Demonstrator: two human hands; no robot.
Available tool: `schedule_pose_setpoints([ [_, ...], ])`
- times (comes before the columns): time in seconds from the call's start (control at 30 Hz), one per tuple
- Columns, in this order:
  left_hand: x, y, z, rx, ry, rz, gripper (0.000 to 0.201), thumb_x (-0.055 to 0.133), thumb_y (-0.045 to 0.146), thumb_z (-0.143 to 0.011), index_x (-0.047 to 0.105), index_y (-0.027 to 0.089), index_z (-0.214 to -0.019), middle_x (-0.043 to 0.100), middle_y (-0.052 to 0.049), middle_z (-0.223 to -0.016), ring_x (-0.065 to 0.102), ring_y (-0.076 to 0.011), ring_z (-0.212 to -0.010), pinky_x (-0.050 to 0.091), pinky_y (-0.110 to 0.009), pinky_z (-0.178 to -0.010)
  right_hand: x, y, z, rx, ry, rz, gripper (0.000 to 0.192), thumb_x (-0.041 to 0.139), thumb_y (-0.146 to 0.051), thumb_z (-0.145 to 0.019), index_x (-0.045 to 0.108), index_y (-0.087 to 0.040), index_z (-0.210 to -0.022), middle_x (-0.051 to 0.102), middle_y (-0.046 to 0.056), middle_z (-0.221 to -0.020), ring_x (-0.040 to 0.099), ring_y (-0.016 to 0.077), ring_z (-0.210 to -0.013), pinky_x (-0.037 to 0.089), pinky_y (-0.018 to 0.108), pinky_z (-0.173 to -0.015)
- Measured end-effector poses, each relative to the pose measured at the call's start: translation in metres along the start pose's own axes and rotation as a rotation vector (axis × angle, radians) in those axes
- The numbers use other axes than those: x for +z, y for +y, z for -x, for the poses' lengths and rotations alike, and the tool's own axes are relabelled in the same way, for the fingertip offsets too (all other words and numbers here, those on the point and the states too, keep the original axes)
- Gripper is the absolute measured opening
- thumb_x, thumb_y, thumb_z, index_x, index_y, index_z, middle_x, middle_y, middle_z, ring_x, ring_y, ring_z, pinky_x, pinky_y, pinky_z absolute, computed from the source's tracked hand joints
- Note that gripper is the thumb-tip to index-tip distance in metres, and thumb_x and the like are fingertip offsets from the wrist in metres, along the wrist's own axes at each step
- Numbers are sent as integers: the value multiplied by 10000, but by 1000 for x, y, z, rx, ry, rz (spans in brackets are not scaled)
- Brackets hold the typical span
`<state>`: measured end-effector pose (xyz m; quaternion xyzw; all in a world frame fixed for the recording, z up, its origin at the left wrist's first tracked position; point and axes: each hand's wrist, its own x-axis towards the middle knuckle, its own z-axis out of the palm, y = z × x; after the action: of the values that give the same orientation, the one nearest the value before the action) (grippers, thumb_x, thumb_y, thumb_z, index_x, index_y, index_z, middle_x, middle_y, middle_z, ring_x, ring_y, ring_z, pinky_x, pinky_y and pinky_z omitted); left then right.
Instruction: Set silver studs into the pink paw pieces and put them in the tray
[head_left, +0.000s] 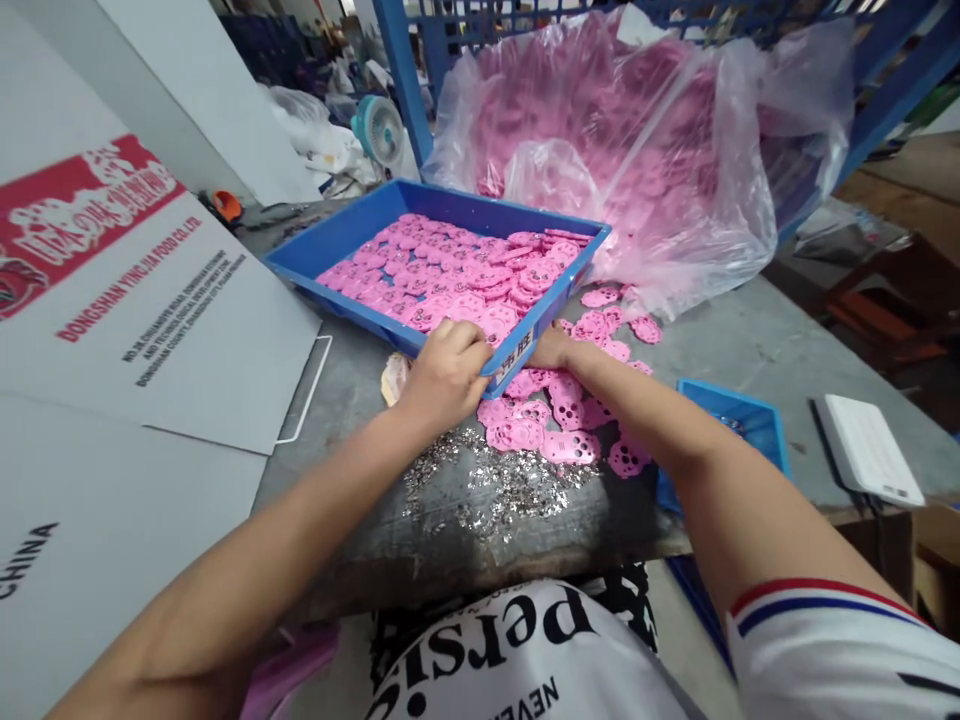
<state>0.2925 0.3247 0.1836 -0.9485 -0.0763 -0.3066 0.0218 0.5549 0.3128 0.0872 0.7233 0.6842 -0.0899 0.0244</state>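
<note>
The left hand [444,375] is curled over the near rim of the blue tray [341,240], fingers hooked inside the edge and thumb side down on the outside, so it has a firm hold of the tray wall. The right hand [551,348] sits just past the tray's near right corner, mostly hidden behind it; it touches the tray there, but I cannot tell how far it is closed or whether it grips anything.

The tray rests on the grey tabletop [750,345], set at an angle with its far end towards the back left. It is filled with a flat layer of pink discs [457,270], round plastic pieces with small holes. More of the same pink pieces [559,420] lie loose on the tabletop just beside the tray, under and around the right forearm. Nearer the table edge, below the left hand, there is a scatter of small shiny metal bits [495,490].

Behind the tray stands a big clear plastic bag [720,180], open and full of pink pieces. A smaller blue bin [754,420] sits by the right elbow, and a white flat object [870,450] lies further right. To the left, printed white cartons [142,320] lean close to the table. A small fan [379,130] stands at the back.
</note>
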Motion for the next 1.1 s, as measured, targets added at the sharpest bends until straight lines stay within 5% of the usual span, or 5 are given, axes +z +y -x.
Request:
schedule_pose_setpoints([
  [0.2,11,3,4,-11,-22,-24,87,607,164,-901,684,147,-937,640,-123,-1017,533,-256,-957,477,-406,-846,-1,20,46,-137,-36,8,547,461,-575,-1006,590,-328,-1476,478,120,-1614,364,403,-1512,192,706,-1220],
  [0.33,19,5,8,-39,-57,-43,76,602,148,-879,668,154,-914,620,-119,-1012,508,-256,-951,452,-409,-858,-9,31,79,-65,60,-31,499,449,-408,-1016,612,-244,-1458,425,129,-1650,408,357,-1499,298,586,-1227],
  [0.7,26,23,16,-164,-63,33,169,532,168,-943,681,149,-1021,619,-138,-1168,540,-294,-1109,462,-449,-956,-6,-34,138,-117,113,244,412,546,-251,-899,730,-124,-1246,686,198,-1301,579,369,-1206,421,473,-1026],
  [0.93,-10,70,108,-311,204,304,227,644,302,-959,666,176,-1147,664,-108,-1158,613,-253,-1121,491,-452,-1026,13,-6,140,-199,222,171,265,551,-220,-875,764,-170,-1024,718,145,-1283,619,321,-1111,412,436,-953],
  [1.1,-20,114,172,-526,182,490,142,616,199,-963,692,198,-1083,697,-83,-1091,671,-212,-1096,544,-400,-980,12,-15,135,-233,224,194,233,545,-176,-850,757,-169,-945,720,145,-1263,613,326,-1107,392,436,-942],
])
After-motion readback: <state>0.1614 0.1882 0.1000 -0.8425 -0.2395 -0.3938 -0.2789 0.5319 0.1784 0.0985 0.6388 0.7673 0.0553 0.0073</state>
